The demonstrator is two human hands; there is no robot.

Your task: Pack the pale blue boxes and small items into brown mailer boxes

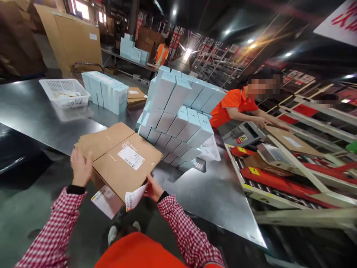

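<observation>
I hold a brown cardboard box (119, 160) with a white label on its top flap, at the near edge of a steel table (41, 115). My left hand (80, 167) grips the box's left corner, fingers closed over the flap. Under the box's right near corner my right hand (153, 189) supports it, with a white paper slip (134, 197) pinched against the box. Another label sheet (106, 201) hangs below the box. Just beyond stands a tall stack of pale blue boxes (178, 119).
A white mesh basket (64, 92) and a lower block of pale blue boxes (107, 91) sit at the table's far side. To the right, a person in an orange shirt (234, 106) leans over a roller conveyor (279, 178) carrying a carton (290, 141). Large cardboard sheets (72, 37) stand behind.
</observation>
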